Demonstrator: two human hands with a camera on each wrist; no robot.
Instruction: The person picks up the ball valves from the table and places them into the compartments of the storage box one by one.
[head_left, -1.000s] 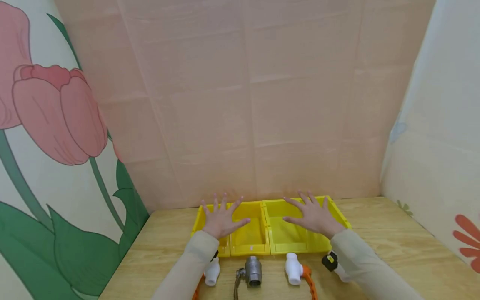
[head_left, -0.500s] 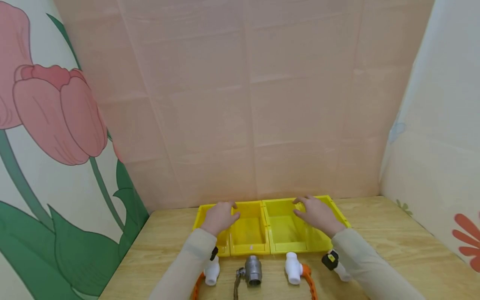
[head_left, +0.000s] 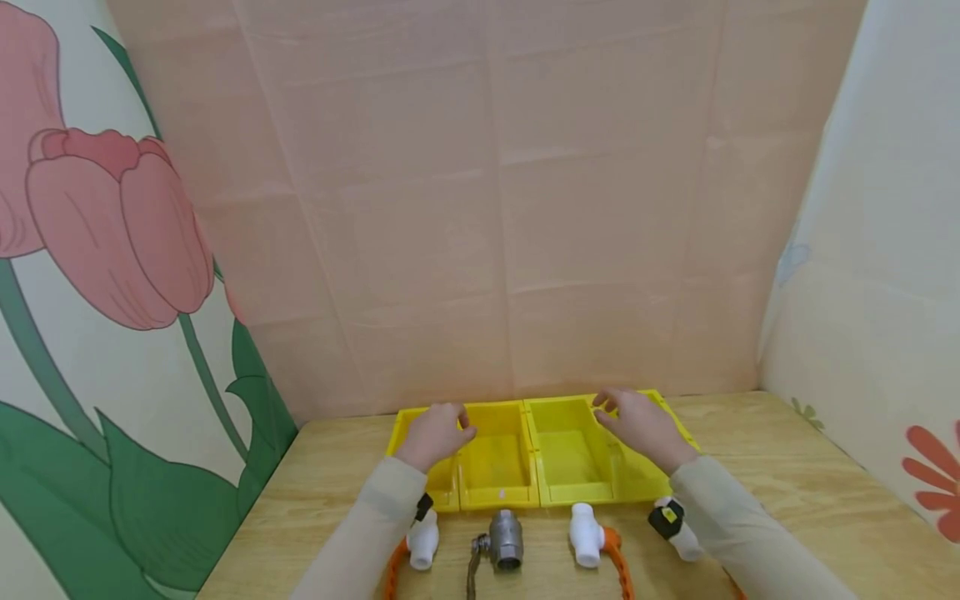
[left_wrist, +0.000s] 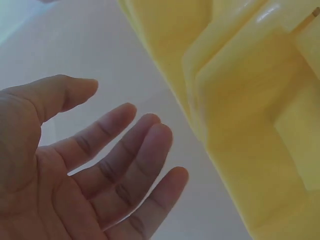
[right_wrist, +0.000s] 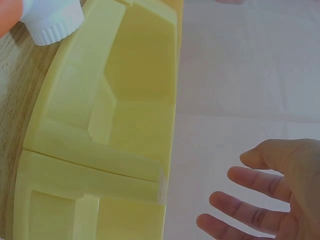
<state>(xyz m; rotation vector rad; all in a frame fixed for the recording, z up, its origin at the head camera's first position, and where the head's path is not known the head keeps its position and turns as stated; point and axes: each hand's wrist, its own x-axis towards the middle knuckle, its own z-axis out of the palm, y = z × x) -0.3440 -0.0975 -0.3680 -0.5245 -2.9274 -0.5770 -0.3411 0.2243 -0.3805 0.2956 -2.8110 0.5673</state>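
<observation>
My left hand [head_left: 433, 437] hovers above the left end of a row of yellow bins [head_left: 498, 502]. Its fingers bend loosely with nothing in them, as the left wrist view shows of the hand [left_wrist: 100, 175] beside the bin [left_wrist: 250, 100]. Over the right part of the row is my right hand [head_left: 645, 432]. That hand [right_wrist: 304, 190] has its fingers spread apart and holds nothing in the right wrist view. In front of the bins lie a white ball valve [head_left: 423, 542] with an orange handle, a metal ball valve [head_left: 507, 540] and another white ball valve [head_left: 586, 536].
A further white valve [head_left: 686, 544] is partly covered by the right sleeve [head_left: 738, 517] and the black device [head_left: 666, 518] at that wrist. The wooden table [head_left: 780, 475] ends at a pinkish covered wall [head_left: 495, 250]. A flower-painted wall [head_left: 120, 358] stands on the left.
Both hands went from widely spread fingers to loosely bent ones, mostly by half a second ago. Since then they have shifted slightly outward. Bins and valves stay where they were.
</observation>
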